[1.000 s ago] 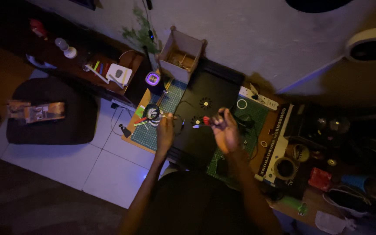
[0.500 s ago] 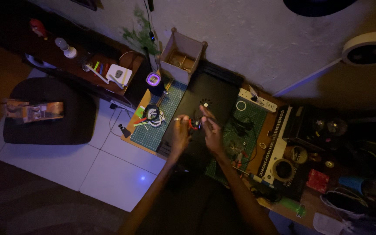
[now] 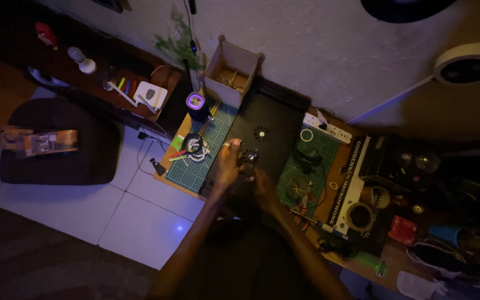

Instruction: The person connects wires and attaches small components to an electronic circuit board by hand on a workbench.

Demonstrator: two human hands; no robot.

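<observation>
Head view: both hands (image 3: pixel 245 172) meet over black mat (image 3: pixel 273 119), white power strip (image 3: pixel 324 126) beside

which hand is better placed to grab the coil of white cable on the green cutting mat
Left. The left hand is beside the coil of white cable on the green cutting mat. The right hand sits farther away, across the small dark part both hands meet at.
</observation>
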